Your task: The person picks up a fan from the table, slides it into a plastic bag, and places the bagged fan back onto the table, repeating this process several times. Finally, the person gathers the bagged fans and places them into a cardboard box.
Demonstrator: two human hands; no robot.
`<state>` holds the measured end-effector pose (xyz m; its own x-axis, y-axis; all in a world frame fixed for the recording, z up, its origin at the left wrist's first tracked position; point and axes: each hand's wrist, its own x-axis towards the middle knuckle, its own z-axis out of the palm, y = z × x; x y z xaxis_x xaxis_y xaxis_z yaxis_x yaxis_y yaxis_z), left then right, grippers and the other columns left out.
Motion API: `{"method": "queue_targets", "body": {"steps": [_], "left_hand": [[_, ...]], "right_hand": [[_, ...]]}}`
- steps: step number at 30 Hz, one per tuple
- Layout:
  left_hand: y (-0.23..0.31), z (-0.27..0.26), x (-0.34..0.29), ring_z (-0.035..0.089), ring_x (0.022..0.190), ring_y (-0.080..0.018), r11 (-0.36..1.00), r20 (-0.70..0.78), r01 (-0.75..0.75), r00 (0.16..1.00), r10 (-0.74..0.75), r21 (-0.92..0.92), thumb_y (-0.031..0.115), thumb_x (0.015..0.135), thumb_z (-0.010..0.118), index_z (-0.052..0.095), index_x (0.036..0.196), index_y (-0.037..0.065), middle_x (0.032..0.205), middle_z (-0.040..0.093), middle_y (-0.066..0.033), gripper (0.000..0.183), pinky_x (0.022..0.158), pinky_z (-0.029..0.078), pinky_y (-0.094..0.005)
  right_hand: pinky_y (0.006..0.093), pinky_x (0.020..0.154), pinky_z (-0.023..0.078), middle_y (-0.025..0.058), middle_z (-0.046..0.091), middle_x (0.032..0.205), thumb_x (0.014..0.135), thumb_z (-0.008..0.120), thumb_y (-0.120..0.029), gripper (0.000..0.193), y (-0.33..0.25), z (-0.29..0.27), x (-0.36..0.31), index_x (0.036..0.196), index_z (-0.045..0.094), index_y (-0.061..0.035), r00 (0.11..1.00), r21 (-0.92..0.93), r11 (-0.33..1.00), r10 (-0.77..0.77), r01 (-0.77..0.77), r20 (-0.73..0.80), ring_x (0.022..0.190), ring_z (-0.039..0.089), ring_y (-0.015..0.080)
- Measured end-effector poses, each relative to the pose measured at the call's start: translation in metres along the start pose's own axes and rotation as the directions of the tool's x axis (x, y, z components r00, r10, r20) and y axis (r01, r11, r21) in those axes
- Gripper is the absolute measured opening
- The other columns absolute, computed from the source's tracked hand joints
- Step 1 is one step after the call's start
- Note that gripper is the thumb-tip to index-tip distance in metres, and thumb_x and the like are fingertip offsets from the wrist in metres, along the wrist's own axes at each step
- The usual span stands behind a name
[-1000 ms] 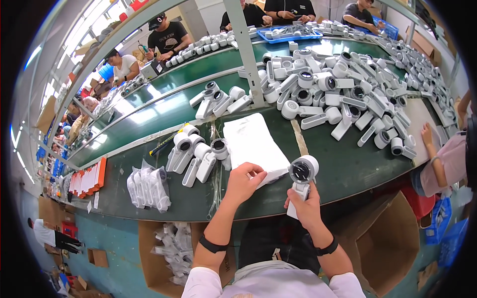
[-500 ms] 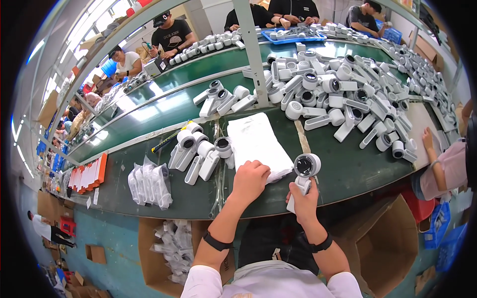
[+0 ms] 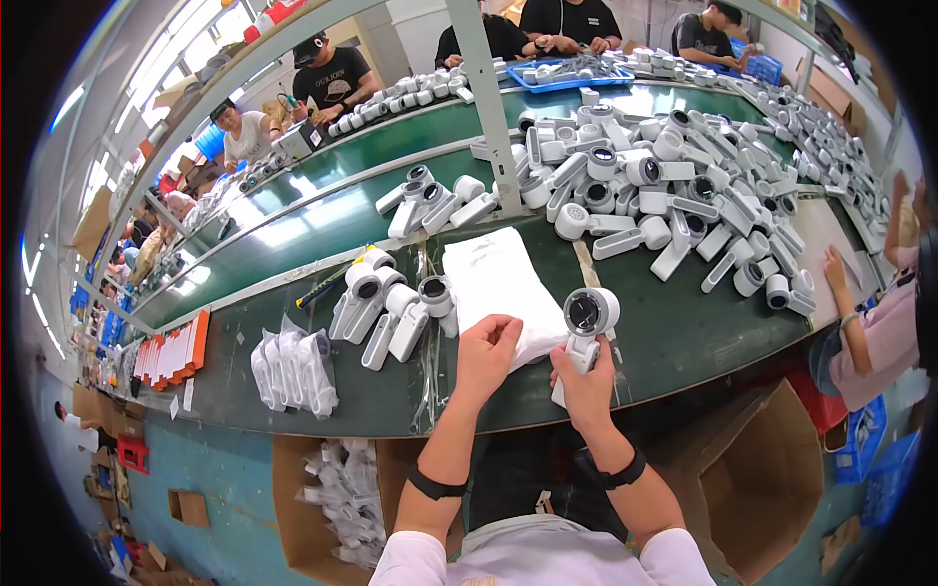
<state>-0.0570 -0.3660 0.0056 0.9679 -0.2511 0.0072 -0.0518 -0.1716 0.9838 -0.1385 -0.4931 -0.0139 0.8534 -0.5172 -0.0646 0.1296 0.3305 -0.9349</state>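
Note:
My right hand is wrapped round the handle of a white handheld fan, its round head upright with a dark ring-shaped front. At the near left edge of a stack of thin white plastic bags, my left hand has its fingers closed in a pinch. Whether a bag edge is between those fingertips is hidden. Left of the stack lies a small group of unwrapped fans. Farther left, several fans in clear bags lie side by side.
A large heap of fans covers the right of the green bench. Orange-and-white boxes stand at left. Below are an open carton of bagged fans and another carton. A metal post rises behind the bags. Co-workers sit across and at right.
My left hand has drawn slightly down at the bag stack, fingers still bunched. The fan in my right hand has tilted and shifted a little left and up. The view has moved slightly.

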Motion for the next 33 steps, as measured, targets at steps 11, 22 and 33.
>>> {"method": "queue_targets", "body": {"steps": [11, 22, 33], "left_hand": [[-0.006, 0.011, -0.016, 0.055, 0.067, -0.0071, 0.932, 0.132, 0.037, 0.991, 0.012, -0.361, 0.014, 0.095, 0.062, 0.064, 0.099, -0.001, 0.077, 0.062, -0.0012, 0.015, 0.06, 0.044, -0.0227], [-0.011, 0.0, -0.015, 0.054, 0.069, -0.0143, 0.629, 0.185, 0.16, 0.982, -0.025, -0.761, 0.012, 0.098, 0.055, 0.057, 0.1, 0.003, 0.08, 0.056, -0.0033, 0.01, 0.066, 0.048, -0.0299], [-0.001, -0.002, -0.02, 0.055, 0.069, -0.0124, 0.507, 0.114, 0.151, 0.988, -0.103, -0.849, 0.014, 0.097, 0.056, 0.058, 0.102, 0.002, 0.081, 0.058, -0.0017, 0.012, 0.07, 0.051, -0.0301]], "right_hand": [[0.0253, 0.054, 0.05, 0.0065, 0.063, 0.09, 0.079, 0.074, -0.002, 0.042, -0.003, 0.014, 0.002, 0.112, 0.048, -0.0022, 0.999, 0.015, 0.999, 0.044, -0.045, 0.015, 0.064, 0.06, 0.0114], [0.0285, 0.052, 0.052, 0.0071, 0.061, 0.088, 0.076, 0.067, 0.006, 0.043, -0.002, 0.017, 0.009, 0.114, 0.047, -0.0011, 0.989, 0.149, 0.981, 0.107, -0.121, 0.1, 0.06, 0.06, 0.015], [0.0282, 0.053, 0.051, 0.0066, 0.06, 0.085, 0.078, 0.064, 0.004, 0.042, -0.002, 0.0, -0.015, 0.115, 0.044, -0.0014, 1.0, 0.08, 0.997, 0.0, 0.0, -0.001, 0.059, 0.058, 0.0133]]}}
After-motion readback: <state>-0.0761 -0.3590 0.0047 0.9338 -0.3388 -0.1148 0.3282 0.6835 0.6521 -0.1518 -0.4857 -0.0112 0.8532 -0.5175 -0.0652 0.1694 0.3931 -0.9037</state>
